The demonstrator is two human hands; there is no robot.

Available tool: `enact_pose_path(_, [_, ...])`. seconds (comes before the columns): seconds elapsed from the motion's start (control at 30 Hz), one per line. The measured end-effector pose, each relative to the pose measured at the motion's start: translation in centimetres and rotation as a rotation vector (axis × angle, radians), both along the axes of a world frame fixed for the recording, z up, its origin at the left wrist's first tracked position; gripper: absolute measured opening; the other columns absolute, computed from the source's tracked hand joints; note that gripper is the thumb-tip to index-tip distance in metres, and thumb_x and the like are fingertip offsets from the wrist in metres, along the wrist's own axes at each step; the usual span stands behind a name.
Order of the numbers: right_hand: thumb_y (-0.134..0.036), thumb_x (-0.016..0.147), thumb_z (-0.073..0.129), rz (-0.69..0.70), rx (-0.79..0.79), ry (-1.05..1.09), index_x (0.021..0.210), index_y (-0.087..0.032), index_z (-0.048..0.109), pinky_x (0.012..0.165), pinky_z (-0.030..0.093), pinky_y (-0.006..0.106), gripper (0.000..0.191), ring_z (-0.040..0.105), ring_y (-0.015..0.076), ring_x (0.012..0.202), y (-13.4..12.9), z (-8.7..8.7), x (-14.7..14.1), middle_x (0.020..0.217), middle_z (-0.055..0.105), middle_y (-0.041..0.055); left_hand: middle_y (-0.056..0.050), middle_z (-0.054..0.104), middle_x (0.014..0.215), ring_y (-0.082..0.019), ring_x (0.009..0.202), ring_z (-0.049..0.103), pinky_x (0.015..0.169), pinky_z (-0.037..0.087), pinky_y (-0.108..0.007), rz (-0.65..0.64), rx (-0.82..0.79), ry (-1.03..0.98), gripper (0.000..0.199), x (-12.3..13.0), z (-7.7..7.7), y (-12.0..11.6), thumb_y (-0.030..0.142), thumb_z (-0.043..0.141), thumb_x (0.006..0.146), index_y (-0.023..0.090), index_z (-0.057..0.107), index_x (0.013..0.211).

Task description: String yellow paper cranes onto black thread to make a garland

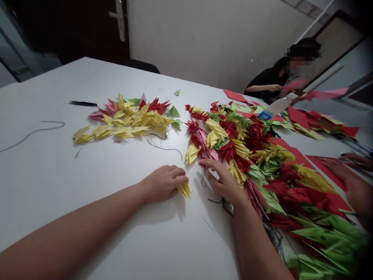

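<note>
My left hand (165,182) is closed around a small bunch of yellow folded paper pieces (184,190), whose pointed ends stick out past the fingers. My right hand (223,179) is at the near-left edge of a big heap of red, yellow, green and pink folded paper (217,136). Its fingers are apart, with the index fingertip by a small red piece. Beneath that hand lie thin dark threads (223,204). Farther off on the left, a group of mostly yellow folded pieces (131,120) rests on the white table (116,229).
A dark pen-like tool (82,104) lies left of the yellow group. Loose thread (37,129) curves over the table's left side. At the right, a clear bottle (276,107) stands tilted in view near red sheets, and a co-worker (268,85) holds pink paper. Another person's hand (339,171) rests nearby.
</note>
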State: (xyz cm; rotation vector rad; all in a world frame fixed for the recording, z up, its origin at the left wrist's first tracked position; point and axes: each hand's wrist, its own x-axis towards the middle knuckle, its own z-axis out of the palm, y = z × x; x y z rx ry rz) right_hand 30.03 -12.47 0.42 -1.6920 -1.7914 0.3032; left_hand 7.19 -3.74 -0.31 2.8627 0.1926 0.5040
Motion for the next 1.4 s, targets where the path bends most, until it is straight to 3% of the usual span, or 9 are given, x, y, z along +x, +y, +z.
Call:
enact_pose_path(0.1, [-0.021, 0.079, 0.047, 0.032, -0.059, -0.150, 0.094, -0.022, 0.063, 0.083, 0.044, 0.037, 0.022, 0.057, 0.0211, 0.094, -0.4, 0.2, -0.4, 0.098, 0.064, 0.0075, -0.010, 0.060, 0.107, -0.022, 0.094, 0.056, 0.081, 0.046, -0.034, -0.090, 0.001, -0.071, 0.027, -0.5, 0.3, 0.6, 0.011, 0.049, 0.076, 0.018, 0.052, 0.102])
enact_pose_path(0.2, [-0.031, 0.083, 0.047, -0.103, -0.152, -0.261, 0.070, -0.020, 0.059, 0.063, 0.041, 0.030, 0.021, 0.054, 0.0179, 0.069, -0.6, 0.4, 0.1, 0.071, 0.062, 0.0049, -0.011, 0.059, 0.106, -0.019, 0.092, 0.057, 0.078, 0.047, -0.032, -0.141, -0.068, -0.184, 0.026, -0.8, 0.3, 1.0, 0.012, 0.049, 0.077, 0.019, 0.048, 0.103])
enact_pose_path(0.3, [-0.037, 0.084, 0.046, -0.258, -0.117, -0.402, 0.058, -0.020, 0.055, 0.061, 0.038, 0.031, 0.032, 0.050, 0.0183, 0.064, -0.9, 0.3, 1.0, 0.062, 0.057, 0.0049, -0.011, 0.056, 0.106, -0.018, 0.092, 0.056, 0.077, 0.048, -0.029, -0.144, -0.228, -0.296, 0.031, -0.7, 0.1, 1.1, 0.011, 0.050, 0.075, 0.020, 0.041, 0.103])
enact_pose_path(0.47, [-0.034, 0.084, 0.049, -0.444, 0.208, -0.472, 0.088, -0.018, 0.063, 0.085, 0.039, 0.042, 0.022, 0.051, 0.0276, 0.095, -1.1, 0.6, 0.5, 0.096, 0.061, 0.0126, -0.009, 0.053, 0.100, -0.015, 0.088, 0.053, 0.078, 0.047, -0.029, -0.057, -0.467, -0.416, 0.032, -0.5, 0.1, 1.2, 0.008, 0.047, 0.075, 0.021, 0.035, 0.101])
enact_pose_path(0.67, [-0.034, 0.088, 0.044, -0.167, 0.141, -0.361, 0.114, -0.017, 0.057, 0.093, 0.040, 0.039, 0.034, 0.050, 0.0252, 0.110, 2.7, 2.1, -2.2, 0.119, 0.056, 0.0121, -0.005, 0.057, 0.084, -0.015, 0.073, 0.053, 0.068, 0.045, -0.026, -0.119, -0.462, -0.208, 0.020, -0.8, 0.8, 1.0, 0.014, 0.046, 0.070, 0.020, 0.041, 0.089])
enact_pose_path(0.8, [-0.025, 0.088, 0.043, 0.085, -0.019, -0.541, 0.111, -0.023, 0.062, 0.100, 0.034, 0.040, 0.030, 0.047, 0.0245, 0.117, 6.4, 2.4, -2.0, 0.123, 0.058, 0.0038, -0.001, 0.056, 0.069, -0.012, 0.059, 0.048, 0.059, 0.041, -0.023, -0.132, -0.462, -0.122, 0.005, -0.8, 1.4, 0.9, 0.018, 0.045, 0.073, 0.019, 0.044, 0.077])
enact_pose_path(1.03, [-0.015, 0.081, 0.045, -0.374, 0.043, -0.603, 0.104, -0.017, 0.065, 0.093, 0.036, 0.044, 0.030, 0.051, 0.0279, 0.111, 8.0, 1.5, 2.2, 0.112, 0.064, 0.0101, -0.002, 0.057, 0.069, -0.013, 0.060, 0.048, 0.059, 0.040, -0.022, -0.146, -0.482, -0.121, 0.001, -0.8, 1.3, 1.2, 0.020, 0.045, 0.074, 0.019, 0.044, 0.074])
enact_pose_path(1.27, [-0.031, 0.077, 0.053, -0.342, 0.052, -0.375, 0.113, -0.011, 0.059, 0.089, 0.043, 0.038, 0.041, 0.054, 0.0269, 0.105, 7.8, 0.9, 1.9, 0.115, 0.061, 0.0137, -0.002, 0.057, 0.070, -0.013, 0.063, 0.049, 0.060, 0.040, -0.022, -0.144, -0.472, -0.116, 0.002, -0.7, 1.0, 1.3, 0.018, 0.045, 0.073, 0.018, 0.047, 0.074])
enact_pose_path(1.4, [-0.018, 0.071, 0.051, -0.350, 0.129, -0.378, 0.100, -0.013, 0.064, 0.086, 0.043, 0.038, 0.033, 0.056, 0.0254, 0.095, 7.6, 0.4, 2.5, 0.104, 0.063, 0.0129, -0.002, 0.057, 0.069, -0.013, 0.062, 0.048, 0.060, 0.039, -0.022, -0.097, -0.454, -0.095, 0.005, -0.8, 1.0, 1.4, 0.021, 0.044, 0.075, 0.018, 0.048, 0.074])
